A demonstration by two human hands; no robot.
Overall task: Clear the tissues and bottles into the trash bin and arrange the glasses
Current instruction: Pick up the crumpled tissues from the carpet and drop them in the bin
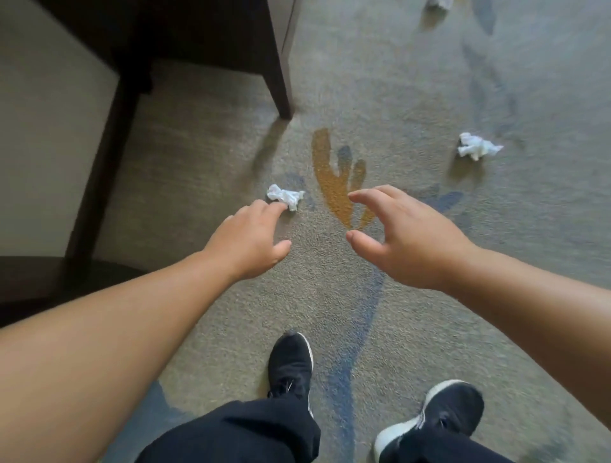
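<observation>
Head view, looking down at a patterned carpet [429, 330] of grey-beige pile with blue streaks and one orange leaf motif [334, 178] just above centre.

Task items: three crumpled tissues lie on the carpet.
- The nearest tissue [285, 195] is a small, white, tightly wrinkled wad at about 11 o'clock from centre, just left of the orange motif.
- A second tissue [477, 147], white with a faint bluish cast and loosely bunched with a ragged corner, lies well apart at 2 o'clock.
- A third tissue [438, 3] is cut off by the upper edge at 1 o'clock; only a pale scrap shows.

Hands: the left hand [246, 239] reaches forward, palm down. Its fingertips meet the lower edge of the nearest tissue, and whether they actually touch it cannot be told. Its grip is wide, with the thumb spread to the side, well clear of the fingers, and nothing held. The right hand [406, 238] hovers at 3 o'clock from centre. Its thumb and curved fingers stand apart in a broad, empty grip above the orange motif.

Surroundings:
- A dark wooden furniture leg [281, 82] stands at 12 o'clock.
- A black shoe with a white sole [291, 360] is at 6 o'clock.
- A second shoe [443, 409] is at 5 o'clock.
- Dark trousers [238, 433] fill the lower edge.
</observation>
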